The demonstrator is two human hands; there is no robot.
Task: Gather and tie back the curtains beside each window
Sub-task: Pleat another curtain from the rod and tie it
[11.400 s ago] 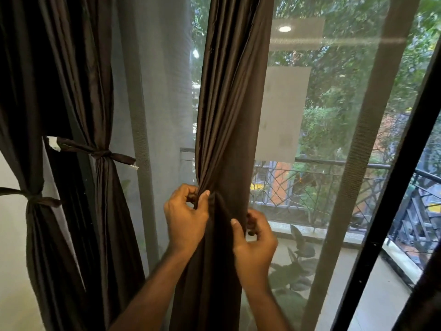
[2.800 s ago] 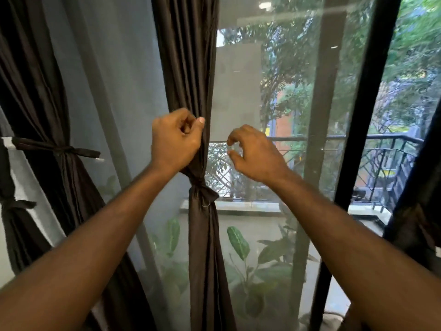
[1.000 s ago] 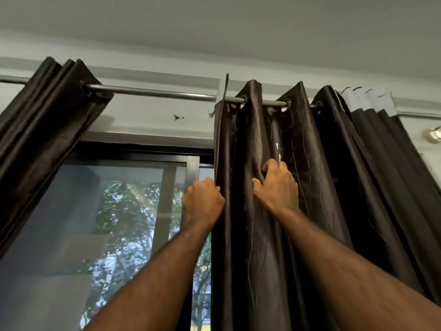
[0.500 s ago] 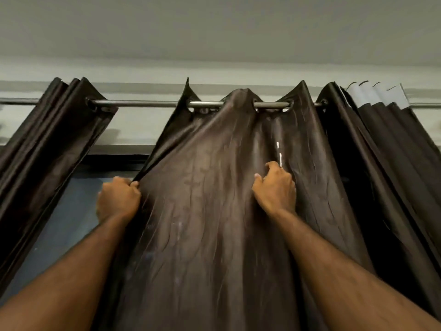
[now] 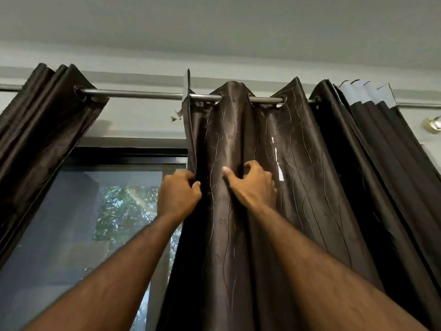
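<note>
I look up at a dark brown patterned curtain (image 5: pixel 298 192) hanging by eyelets from a metal rod (image 5: pixel 143 94). My left hand (image 5: pixel 177 195) grips the curtain's left edge, fingers curled round the fabric. My right hand (image 5: pixel 253 185) pinches a fold of the same curtain a little to the right, thumb and fingers bunching the cloth. Both arms reach upward from the bottom of the view. The curtain's lower part is out of sight.
Another gathered dark curtain (image 5: pixel 40 130) hangs on the rod at the left. Further dark curtains with a white lining (image 5: pixel 367 91) bunch at the right. Between them the window glass (image 5: pixel 78 223) shows trees outside. A brass fitting (image 5: pixel 433 124) sits on the right wall.
My left hand has brought the curtain's left edge back to the right, close to my right hand. The spread panel is folded together again and the window shows at the left.
</note>
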